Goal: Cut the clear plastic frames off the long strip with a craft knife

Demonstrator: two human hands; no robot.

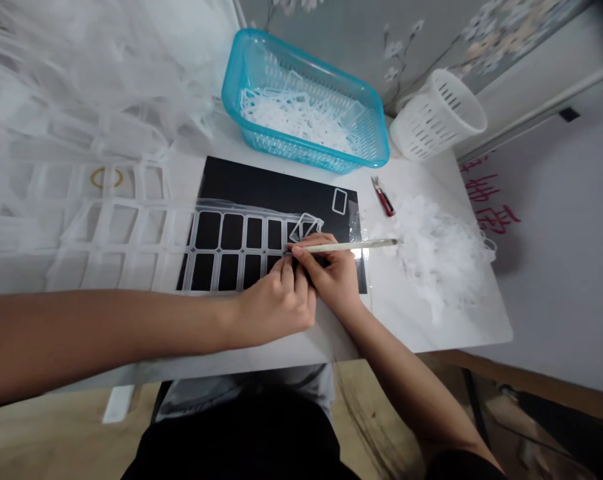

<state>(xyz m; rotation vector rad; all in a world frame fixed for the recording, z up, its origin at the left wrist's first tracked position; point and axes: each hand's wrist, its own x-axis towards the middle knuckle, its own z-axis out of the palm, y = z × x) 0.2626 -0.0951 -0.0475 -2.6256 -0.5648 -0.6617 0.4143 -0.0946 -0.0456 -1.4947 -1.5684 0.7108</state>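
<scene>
A translucent sheet of white rectangular plastic frames (241, 250) lies across a black mat (276, 181). My right hand (337, 275) is closed around a slim white pen-shaped tool (354, 246); its working tip points left at the sheet, and I cannot make out whether it is a blade. Beside it, my left hand (284, 298) rests with bent fingers pressed together on the sheet's lower right part, hiding some frames. Just above my right fingers, a few loose frames (305, 228) overlap. A single loose frame (340, 201) lies at the mat's upper right.
A blue basket (311, 143) holding many white frames stands behind the mat. Right of it are a white perforated cup (426, 123), red-handled snippers (383, 197) and a heap of white scraps (438, 257). More plastic sheets (106, 173) and a yellow ring (106, 178) lie left.
</scene>
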